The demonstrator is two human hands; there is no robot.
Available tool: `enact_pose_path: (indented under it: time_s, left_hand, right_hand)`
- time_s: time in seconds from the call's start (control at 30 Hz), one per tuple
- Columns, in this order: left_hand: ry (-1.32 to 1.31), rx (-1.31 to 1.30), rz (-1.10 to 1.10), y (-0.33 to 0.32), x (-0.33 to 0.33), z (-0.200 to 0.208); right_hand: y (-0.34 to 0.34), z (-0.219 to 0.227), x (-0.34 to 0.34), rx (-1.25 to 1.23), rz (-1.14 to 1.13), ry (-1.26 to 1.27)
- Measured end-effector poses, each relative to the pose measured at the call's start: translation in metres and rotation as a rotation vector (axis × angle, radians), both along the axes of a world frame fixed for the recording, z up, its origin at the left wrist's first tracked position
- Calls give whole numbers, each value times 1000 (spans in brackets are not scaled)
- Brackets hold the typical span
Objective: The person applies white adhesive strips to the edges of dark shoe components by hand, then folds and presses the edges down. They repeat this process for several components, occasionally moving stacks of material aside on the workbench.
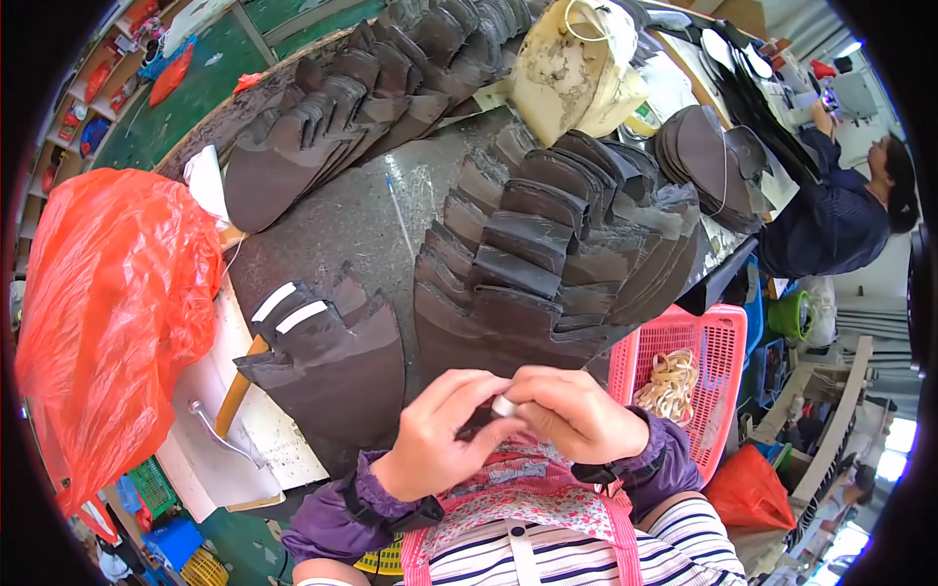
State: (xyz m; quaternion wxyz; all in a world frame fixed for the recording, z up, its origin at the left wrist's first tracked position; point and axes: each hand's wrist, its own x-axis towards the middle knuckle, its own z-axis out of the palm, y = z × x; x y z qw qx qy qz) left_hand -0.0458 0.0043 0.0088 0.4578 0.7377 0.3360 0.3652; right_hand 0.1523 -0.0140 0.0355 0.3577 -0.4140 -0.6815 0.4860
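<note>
Small white piece sits between the two hands, above the near edge of the dark leather-like pieces, pinched by the fingertips of both the left hand and the right hand. Neither hand is clearly nearer; the fingers hide too much to tell its long axis.

Left of the left hand, a bulging red plastic bag is presenting glossy, crinkled film; ahead of the right hand, overlapping dark-brown leather-like sheets are showing matt faces.
</note>
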Motion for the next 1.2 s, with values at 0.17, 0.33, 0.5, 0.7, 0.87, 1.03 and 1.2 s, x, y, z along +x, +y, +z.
enact_pose_path:
  time_s: [0.17, 0.33, 0.5, 0.7, 0.87, 1.03, 1.2]
  left_hand:
    - [-14, 133, 71, 19, 7, -10]
    - [157, 277, 323, 64, 30, -12]
    - [122, 201, 169, 76, 37, -22]
    - [62, 46, 99, 75, 43, -23]
    - [40, 28, 69, 72, 40, -20]
    - [-80, -9, -36, 60, 45, -25]
    - [-190, -230, -208, 40, 31, -18]
  right_hand:
    - [13, -1, 10, 152, -111, -221]
    - [32, -9, 4, 351, -339, -510]
    - [39, -14, 1, 406, -398, -679]
    - [28, -14, 10, 421, -463, -769]
    - [7, -17, 29, 306, -703, -727]
    - [1, -22, 33, 274, -899, -703]
    - [-2, -14, 17, 389, -983, -752]
